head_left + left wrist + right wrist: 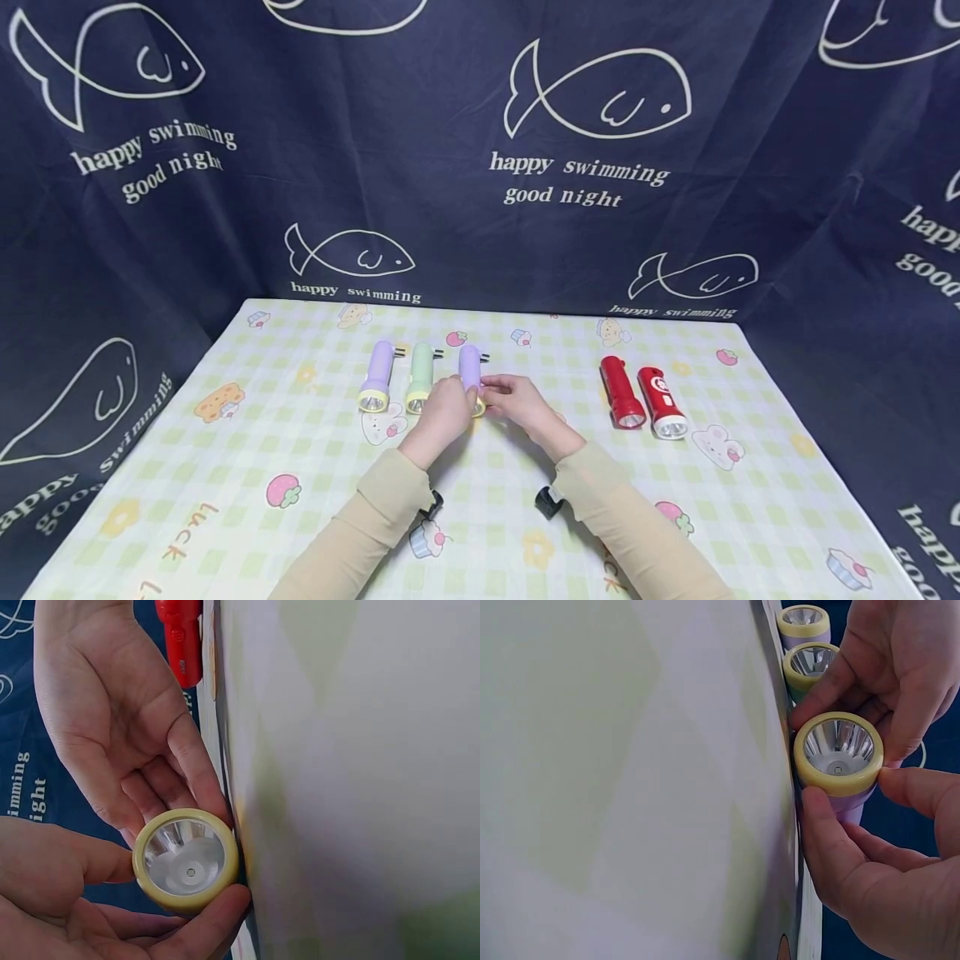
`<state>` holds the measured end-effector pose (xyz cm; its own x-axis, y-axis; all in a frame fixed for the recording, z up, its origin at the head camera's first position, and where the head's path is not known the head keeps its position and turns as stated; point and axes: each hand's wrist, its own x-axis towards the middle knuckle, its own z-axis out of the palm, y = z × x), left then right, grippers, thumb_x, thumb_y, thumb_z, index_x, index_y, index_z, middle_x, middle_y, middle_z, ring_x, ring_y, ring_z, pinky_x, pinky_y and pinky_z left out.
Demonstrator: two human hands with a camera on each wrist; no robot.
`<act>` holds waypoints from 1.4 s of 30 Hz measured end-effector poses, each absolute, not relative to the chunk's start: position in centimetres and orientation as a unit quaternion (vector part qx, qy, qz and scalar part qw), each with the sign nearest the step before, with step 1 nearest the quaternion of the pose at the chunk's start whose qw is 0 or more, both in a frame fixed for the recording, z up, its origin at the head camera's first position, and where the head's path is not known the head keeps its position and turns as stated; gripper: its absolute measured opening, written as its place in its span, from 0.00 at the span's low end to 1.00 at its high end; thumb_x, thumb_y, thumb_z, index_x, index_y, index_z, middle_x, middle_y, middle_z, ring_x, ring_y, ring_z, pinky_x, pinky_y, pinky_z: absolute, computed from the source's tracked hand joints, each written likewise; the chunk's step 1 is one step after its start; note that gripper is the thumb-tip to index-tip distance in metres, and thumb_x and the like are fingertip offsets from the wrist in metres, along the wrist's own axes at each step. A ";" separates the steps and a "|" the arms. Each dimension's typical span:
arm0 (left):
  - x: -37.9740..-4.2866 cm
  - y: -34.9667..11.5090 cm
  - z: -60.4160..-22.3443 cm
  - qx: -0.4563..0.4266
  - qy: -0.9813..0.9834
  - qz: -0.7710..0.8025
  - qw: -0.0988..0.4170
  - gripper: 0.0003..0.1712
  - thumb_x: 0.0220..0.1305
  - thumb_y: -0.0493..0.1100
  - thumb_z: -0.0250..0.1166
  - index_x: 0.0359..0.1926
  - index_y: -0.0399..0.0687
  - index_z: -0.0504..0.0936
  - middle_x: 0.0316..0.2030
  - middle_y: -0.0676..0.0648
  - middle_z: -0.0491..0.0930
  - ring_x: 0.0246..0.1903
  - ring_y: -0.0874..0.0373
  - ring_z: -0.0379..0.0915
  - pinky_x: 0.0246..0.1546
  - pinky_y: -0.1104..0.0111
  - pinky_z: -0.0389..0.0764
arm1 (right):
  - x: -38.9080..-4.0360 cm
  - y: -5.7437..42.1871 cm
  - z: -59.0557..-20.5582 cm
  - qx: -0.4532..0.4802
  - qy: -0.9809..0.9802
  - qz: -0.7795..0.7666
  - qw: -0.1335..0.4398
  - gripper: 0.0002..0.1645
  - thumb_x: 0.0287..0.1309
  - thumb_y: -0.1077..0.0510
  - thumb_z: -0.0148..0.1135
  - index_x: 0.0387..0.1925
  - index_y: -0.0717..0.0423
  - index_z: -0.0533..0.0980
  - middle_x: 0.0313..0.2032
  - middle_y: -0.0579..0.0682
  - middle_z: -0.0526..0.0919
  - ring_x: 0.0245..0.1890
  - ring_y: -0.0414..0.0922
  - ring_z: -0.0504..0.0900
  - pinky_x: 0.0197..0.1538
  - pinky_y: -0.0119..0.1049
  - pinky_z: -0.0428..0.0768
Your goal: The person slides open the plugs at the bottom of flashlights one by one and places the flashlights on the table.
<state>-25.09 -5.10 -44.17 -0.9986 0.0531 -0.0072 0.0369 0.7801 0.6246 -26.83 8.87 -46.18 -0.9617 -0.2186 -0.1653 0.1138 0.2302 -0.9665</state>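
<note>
Both grips are narrow here: left hand (446,411) and right hand (521,403) pinching the purple flashlight (470,364) mid-frame on the bench (225,467). Looks like I'm squaring it beside the green flashlight (422,364); next probably calls for a gentle, even release.

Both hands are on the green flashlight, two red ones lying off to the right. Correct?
One fix: the left hand and right hand are on a purple flashlight, not the green flashlight. The head view shows it, with the green one standing apart to its left. The two red flashlights do lie off to the right.
</note>
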 end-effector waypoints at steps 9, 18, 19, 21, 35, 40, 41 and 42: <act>-25.1 -4.9 -44.1 0.034 0.956 0.291 0.005 0.18 0.67 0.44 0.56 0.35 0.29 0.79 0.28 0.37 0.79 0.29 0.46 0.77 0.32 0.56 0.80 | -26.6 9.0 -45.9 -0.050 0.778 -0.608 0.149 0.24 0.60 0.63 0.59 0.56 0.72 0.70 0.50 0.68 0.78 0.44 0.53 0.82 0.47 0.39 0.83; -25.2 -5.2 -43.9 0.050 0.958 0.281 -0.006 0.16 0.67 0.42 0.56 0.32 0.30 0.79 0.26 0.38 0.78 0.25 0.49 0.75 0.29 0.59 0.80 | -26.5 9.3 -45.4 -0.060 0.769 -0.616 0.163 0.25 0.60 0.65 0.58 0.57 0.72 0.69 0.52 0.68 0.77 0.45 0.53 0.82 0.48 0.40 0.82; -25.2 -5.2 -43.8 0.048 0.958 0.282 -0.005 0.16 0.67 0.42 0.56 0.32 0.30 0.79 0.26 0.38 0.78 0.24 0.49 0.75 0.28 0.59 0.79 | -26.5 9.3 -45.4 -0.060 0.766 -0.618 0.164 0.25 0.60 0.65 0.58 0.57 0.73 0.69 0.52 0.68 0.77 0.45 0.53 0.82 0.48 0.40 0.82; -25.2 -5.3 -43.7 0.044 0.958 0.285 0.001 0.16 0.67 0.42 0.55 0.34 0.30 0.79 0.27 0.38 0.78 0.25 0.50 0.75 0.29 0.60 0.80 | -26.3 9.5 -45.0 -0.060 0.765 -0.618 0.174 0.25 0.61 0.66 0.57 0.58 0.74 0.67 0.52 0.69 0.76 0.45 0.53 0.82 0.50 0.42 0.81; -24.7 -5.1 -41.9 0.095 0.946 0.308 -0.039 0.29 0.63 0.45 0.60 0.57 0.25 0.70 0.50 0.30 0.76 0.50 0.40 0.75 0.53 0.55 0.77 | -26.7 12.4 -42.6 -0.101 0.782 -0.586 0.187 0.26 0.64 0.65 0.52 0.61 0.74 0.63 0.55 0.72 0.72 0.53 0.61 0.76 0.53 0.48 0.78; -24.4 -4.1 -41.3 0.113 0.940 0.319 -0.044 0.30 0.62 0.46 0.61 0.58 0.28 0.71 0.51 0.32 0.76 0.52 0.40 0.73 0.55 0.55 0.75 | -26.8 14.1 -40.9 -0.111 0.803 -0.556 0.182 0.25 0.64 0.64 0.52 0.60 0.73 0.65 0.54 0.71 0.74 0.50 0.55 0.79 0.54 0.50 0.78; -24.4 -3.9 -41.1 0.116 0.939 0.321 -0.042 0.30 0.62 0.47 0.61 0.58 0.28 0.71 0.52 0.32 0.76 0.53 0.40 0.73 0.56 0.55 0.75 | -26.8 14.4 -40.6 -0.113 0.809 -0.548 0.179 0.25 0.64 0.64 0.53 0.60 0.72 0.66 0.53 0.70 0.75 0.49 0.53 0.80 0.53 0.49 0.79; -24.4 -3.7 -41.0 0.117 0.938 0.324 -0.037 0.30 0.62 0.47 0.60 0.59 0.30 0.70 0.53 0.33 0.76 0.54 0.40 0.72 0.57 0.55 0.74 | -26.8 14.8 -40.3 -0.114 0.815 -0.540 0.176 0.25 0.63 0.63 0.53 0.60 0.72 0.66 0.53 0.69 0.75 0.49 0.52 0.80 0.52 0.48 0.79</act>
